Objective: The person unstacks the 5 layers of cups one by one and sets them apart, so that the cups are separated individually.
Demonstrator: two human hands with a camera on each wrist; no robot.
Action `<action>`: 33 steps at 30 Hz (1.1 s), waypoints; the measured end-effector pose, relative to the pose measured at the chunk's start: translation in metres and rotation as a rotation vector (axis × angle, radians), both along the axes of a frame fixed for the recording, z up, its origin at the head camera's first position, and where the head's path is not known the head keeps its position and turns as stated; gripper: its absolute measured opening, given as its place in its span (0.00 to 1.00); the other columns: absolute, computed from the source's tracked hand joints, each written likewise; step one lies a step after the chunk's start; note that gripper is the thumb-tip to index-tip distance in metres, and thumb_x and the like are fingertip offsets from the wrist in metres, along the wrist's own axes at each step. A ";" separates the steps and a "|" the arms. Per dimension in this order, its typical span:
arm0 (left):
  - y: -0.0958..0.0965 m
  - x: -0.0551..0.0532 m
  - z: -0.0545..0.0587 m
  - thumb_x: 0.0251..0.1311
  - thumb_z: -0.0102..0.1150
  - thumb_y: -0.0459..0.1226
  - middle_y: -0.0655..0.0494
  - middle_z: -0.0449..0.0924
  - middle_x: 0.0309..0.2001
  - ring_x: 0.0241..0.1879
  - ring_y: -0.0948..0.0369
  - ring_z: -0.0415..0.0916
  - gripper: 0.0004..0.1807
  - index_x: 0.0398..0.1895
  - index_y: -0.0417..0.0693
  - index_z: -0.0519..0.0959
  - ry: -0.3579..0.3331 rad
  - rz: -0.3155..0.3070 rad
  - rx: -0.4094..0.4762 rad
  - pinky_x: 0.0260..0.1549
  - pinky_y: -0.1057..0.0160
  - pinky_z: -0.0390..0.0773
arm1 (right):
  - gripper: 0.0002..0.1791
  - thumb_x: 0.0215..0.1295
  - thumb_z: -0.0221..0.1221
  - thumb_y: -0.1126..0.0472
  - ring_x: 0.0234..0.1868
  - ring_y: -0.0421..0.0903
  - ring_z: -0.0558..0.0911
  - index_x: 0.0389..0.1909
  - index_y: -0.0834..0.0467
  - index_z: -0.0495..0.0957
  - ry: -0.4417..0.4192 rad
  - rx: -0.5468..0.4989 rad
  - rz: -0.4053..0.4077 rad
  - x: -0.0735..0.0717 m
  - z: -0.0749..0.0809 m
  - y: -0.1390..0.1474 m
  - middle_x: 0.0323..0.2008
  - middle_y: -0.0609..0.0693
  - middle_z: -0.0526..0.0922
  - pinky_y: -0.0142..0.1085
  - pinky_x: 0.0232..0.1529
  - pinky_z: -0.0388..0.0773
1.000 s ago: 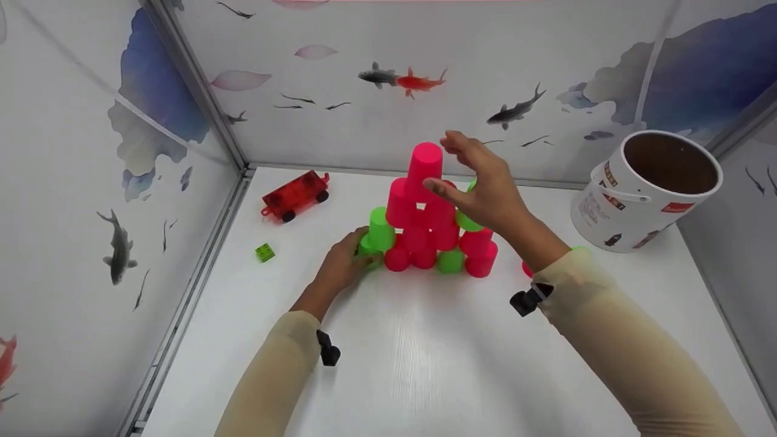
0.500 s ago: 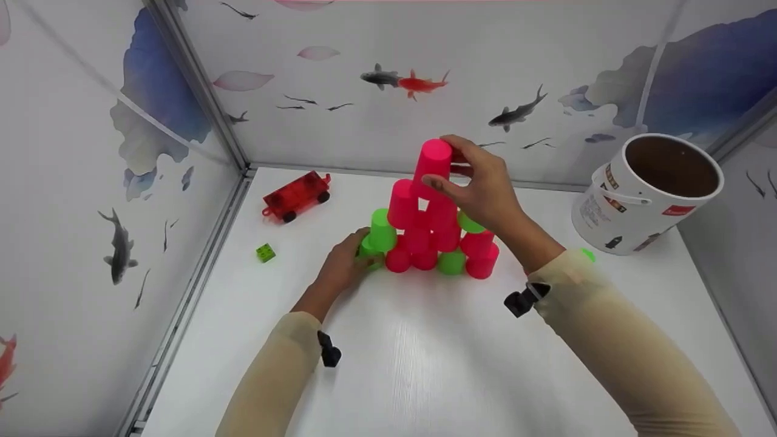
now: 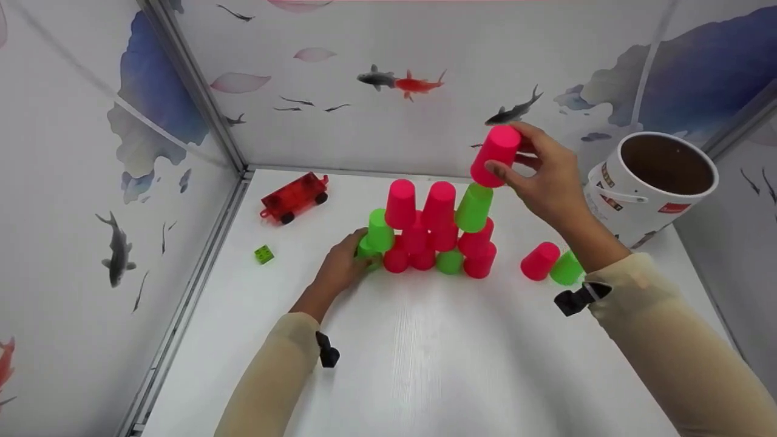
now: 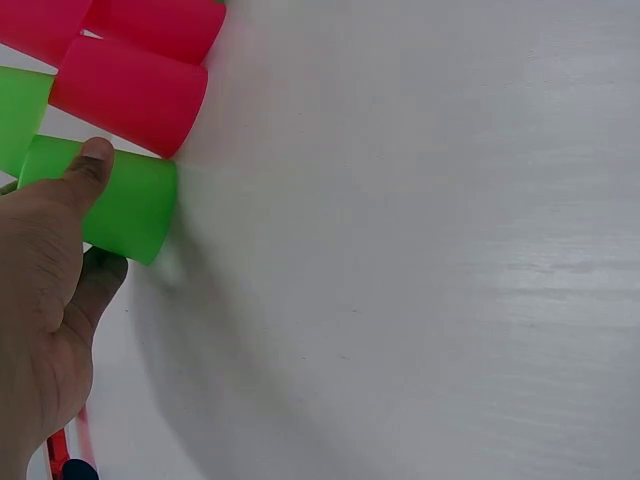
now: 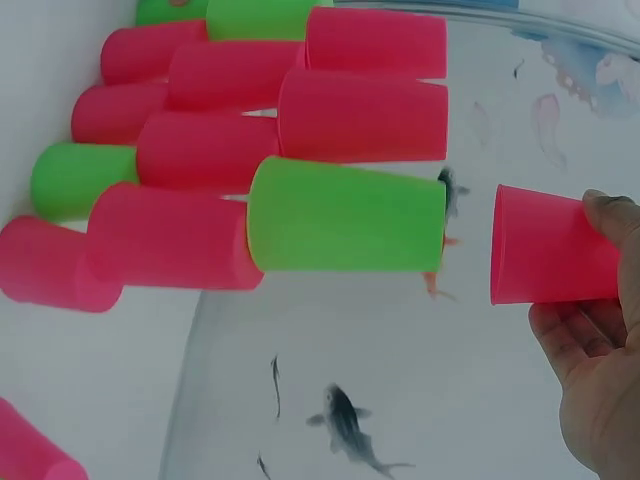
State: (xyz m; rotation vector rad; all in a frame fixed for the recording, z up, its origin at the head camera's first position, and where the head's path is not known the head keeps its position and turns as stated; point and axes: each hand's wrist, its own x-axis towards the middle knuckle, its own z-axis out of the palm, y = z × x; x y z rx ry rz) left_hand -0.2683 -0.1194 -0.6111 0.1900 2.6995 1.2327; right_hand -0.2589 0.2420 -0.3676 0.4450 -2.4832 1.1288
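Note:
Upside-down pink and green plastic cups are stacked in three tiers at the middle of the table. The top tier has two pink cups and a green cup at its right. Above that green cup, my right hand grips a pink cup between thumb and fingers; the right wrist view shows a gap between the two. At the stack's lower left, my left hand has thumb and fingers on either side of a bottom-row green cup. Part of that cup is hidden by the hand.
A loose pink cup and a green cup stand right of the stack. A white bucket is at the back right. A red toy wagon and small green block lie at left. Printed walls enclose the table.
My right hand has taken hold of the pink cup on top of the stack, lifted it off and carried it right, over the green cup. The left hand has stayed in place.

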 end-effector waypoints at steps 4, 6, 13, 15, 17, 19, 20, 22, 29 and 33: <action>-0.002 0.001 -0.002 0.76 0.70 0.47 0.51 0.79 0.73 0.75 0.50 0.75 0.39 0.85 0.60 0.65 0.027 -0.016 -0.025 0.78 0.44 0.73 | 0.38 0.70 0.76 0.55 0.70 0.56 0.83 0.79 0.54 0.73 -0.040 0.003 -0.063 0.004 0.003 0.021 0.69 0.54 0.84 0.29 0.65 0.83; -0.003 0.001 -0.002 0.75 0.70 0.49 0.51 0.79 0.73 0.75 0.50 0.75 0.40 0.86 0.59 0.65 0.035 -0.018 -0.038 0.78 0.44 0.73 | 0.39 0.70 0.76 0.55 0.70 0.57 0.83 0.79 0.54 0.73 -0.052 0.010 -0.091 0.006 0.003 0.030 0.69 0.55 0.83 0.29 0.66 0.83; -0.002 0.003 -0.001 0.74 0.71 0.47 0.52 0.79 0.73 0.77 0.50 0.74 0.41 0.86 0.59 0.65 0.028 -0.009 -0.026 0.79 0.44 0.72 | 0.40 0.69 0.77 0.55 0.71 0.60 0.83 0.79 0.54 0.73 -0.072 0.031 -0.153 0.012 -0.005 0.063 0.70 0.57 0.84 0.27 0.65 0.82; -0.002 0.003 -0.001 0.74 0.71 0.47 0.52 0.79 0.74 0.77 0.51 0.74 0.40 0.85 0.60 0.65 0.030 -0.008 -0.028 0.80 0.45 0.72 | 0.41 0.69 0.77 0.55 0.71 0.61 0.83 0.80 0.53 0.72 -0.092 0.034 -0.172 0.014 -0.010 0.073 0.71 0.58 0.83 0.28 0.64 0.82; -0.001 0.003 -0.002 0.74 0.71 0.47 0.53 0.79 0.73 0.77 0.51 0.74 0.40 0.85 0.60 0.65 0.033 -0.007 -0.034 0.79 0.45 0.72 | 0.42 0.69 0.77 0.56 0.72 0.62 0.82 0.81 0.53 0.71 -0.104 0.036 -0.189 0.016 -0.016 0.084 0.72 0.58 0.82 0.26 0.64 0.82; -0.001 0.003 -0.002 0.74 0.71 0.47 0.53 0.79 0.73 0.76 0.51 0.74 0.40 0.85 0.60 0.65 0.037 -0.007 -0.036 0.79 0.45 0.72 | 0.42 0.69 0.77 0.57 0.71 0.63 0.82 0.81 0.53 0.70 -0.115 0.039 -0.208 0.018 -0.024 0.095 0.72 0.59 0.81 0.24 0.63 0.81; -0.001 0.003 -0.002 0.74 0.71 0.47 0.53 0.79 0.73 0.76 0.51 0.75 0.40 0.85 0.60 0.66 0.039 -0.008 -0.038 0.79 0.45 0.73 | 0.43 0.69 0.77 0.57 0.71 0.64 0.82 0.81 0.53 0.70 -0.119 0.041 -0.216 0.019 -0.028 0.101 0.72 0.59 0.81 0.24 0.63 0.81; -0.001 0.002 -0.002 0.74 0.71 0.46 0.52 0.79 0.73 0.76 0.51 0.75 0.40 0.85 0.60 0.65 0.038 -0.009 -0.038 0.79 0.45 0.73 | 0.43 0.69 0.77 0.57 0.71 0.65 0.82 0.81 0.55 0.70 -0.124 0.047 -0.234 0.021 -0.039 0.113 0.72 0.60 0.81 0.20 0.61 0.79; 0.000 0.000 0.000 0.75 0.70 0.46 0.52 0.78 0.73 0.76 0.50 0.74 0.40 0.86 0.60 0.65 0.025 -0.012 -0.036 0.79 0.44 0.72 | 0.45 0.70 0.76 0.56 0.74 0.69 0.78 0.83 0.57 0.65 -0.225 0.058 -0.331 0.035 -0.082 0.162 0.76 0.63 0.76 0.35 0.68 0.80; 0.000 0.000 0.000 0.76 0.70 0.46 0.51 0.78 0.74 0.77 0.50 0.73 0.40 0.86 0.59 0.64 0.035 -0.023 -0.040 0.79 0.44 0.72 | 0.46 0.74 0.72 0.52 0.76 0.70 0.76 0.86 0.56 0.61 -0.327 0.049 -0.408 0.042 -0.104 0.187 0.79 0.64 0.72 0.51 0.71 0.78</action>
